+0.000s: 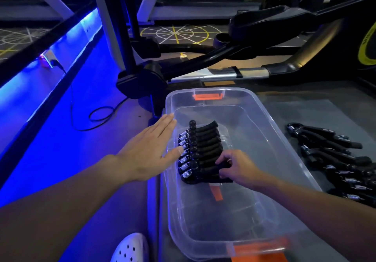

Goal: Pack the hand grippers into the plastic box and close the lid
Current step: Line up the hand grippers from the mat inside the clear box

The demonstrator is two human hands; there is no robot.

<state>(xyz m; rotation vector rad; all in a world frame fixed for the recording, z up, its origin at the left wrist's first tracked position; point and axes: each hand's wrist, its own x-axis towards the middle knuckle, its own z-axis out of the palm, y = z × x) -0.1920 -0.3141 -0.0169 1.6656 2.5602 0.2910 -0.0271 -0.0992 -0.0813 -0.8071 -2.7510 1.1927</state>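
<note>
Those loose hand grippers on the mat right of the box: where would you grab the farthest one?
Probably by its padded handles, from above on the right: they splay rightward clear of the pile, while its spring head points left.

Grey floor (301, 107), clear plastic box (254, 139) on it, row of loose hand grippers (335, 160) to its right

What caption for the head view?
Right hand grips a hand gripper in the plastic box; left hand open at its wall; more grippers outside.
</note>
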